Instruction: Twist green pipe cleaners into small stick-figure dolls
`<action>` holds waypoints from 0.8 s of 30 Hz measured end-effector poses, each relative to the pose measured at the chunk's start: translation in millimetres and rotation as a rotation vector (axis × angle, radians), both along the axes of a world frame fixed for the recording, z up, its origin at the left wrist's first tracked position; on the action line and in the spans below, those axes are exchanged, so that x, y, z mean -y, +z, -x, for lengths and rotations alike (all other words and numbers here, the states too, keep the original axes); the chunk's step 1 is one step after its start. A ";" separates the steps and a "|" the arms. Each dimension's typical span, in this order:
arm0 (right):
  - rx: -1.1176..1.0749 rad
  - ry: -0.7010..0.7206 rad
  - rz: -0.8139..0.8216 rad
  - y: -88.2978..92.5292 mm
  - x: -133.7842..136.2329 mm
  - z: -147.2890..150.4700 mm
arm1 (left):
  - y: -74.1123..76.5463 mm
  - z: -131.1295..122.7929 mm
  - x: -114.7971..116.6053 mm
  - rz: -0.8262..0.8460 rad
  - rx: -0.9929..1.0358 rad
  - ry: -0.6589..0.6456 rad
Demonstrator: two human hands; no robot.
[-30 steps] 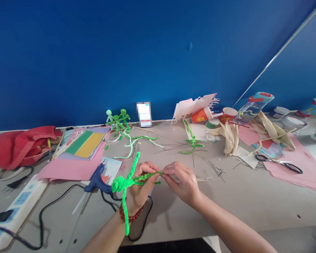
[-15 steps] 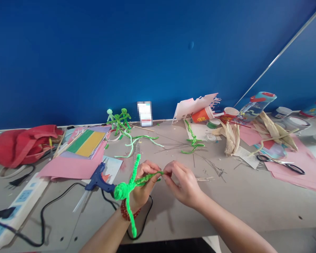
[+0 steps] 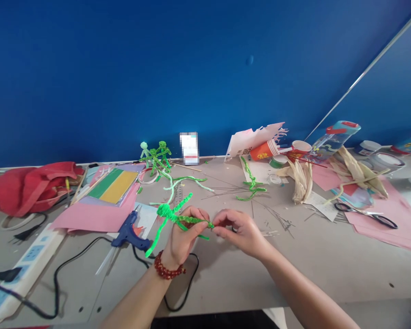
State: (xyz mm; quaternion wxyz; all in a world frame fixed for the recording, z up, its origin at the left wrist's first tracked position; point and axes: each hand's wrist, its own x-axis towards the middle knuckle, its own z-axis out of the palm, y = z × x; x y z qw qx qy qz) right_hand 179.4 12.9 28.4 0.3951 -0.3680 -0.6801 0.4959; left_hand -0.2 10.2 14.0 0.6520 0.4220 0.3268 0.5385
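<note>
Right of the blue glue gun (image 3: 130, 232), the green fuzzy figure (image 3: 173, 216) is held in the left hand (image 3: 183, 240), whose pinch on its leg should stay steady; farther right, the right hand (image 3: 239, 230) seems closed on the leg's tip, contact partly hidden; gentle turns suit.

The bright green stick-limbed pipe-cleaner figure (image 3: 173, 216) looks fuzzy and matt. The flat grey counter (image 3: 233, 283) looks smooth, with a dull sheen. The dark blue gun-shaped tool (image 3: 129, 234) seems smooth plastic; the slouched red bag (image 3: 32, 187), soft matt cloth; the dark-red beaded bracelet (image 3: 167, 273), glossy.
</note>
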 end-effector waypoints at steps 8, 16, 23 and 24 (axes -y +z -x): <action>-0.153 0.028 0.243 -6.5 -2.3 2.8 | -3.3 4.5 4.0 -0.061 -0.135 -0.011; -0.088 0.012 0.246 -4.5 -0.2 3.5 | 0.5 4.1 5.5 -0.104 -0.223 0.020; 0.044 -0.026 -0.002 2.2 2.4 0.9 | 0.1 4.9 7.4 -0.083 -0.188 -0.008; 0.061 -0.028 -0.032 3.2 2.5 0.2 | -0.6 4.9 7.8 -0.078 -0.170 -0.018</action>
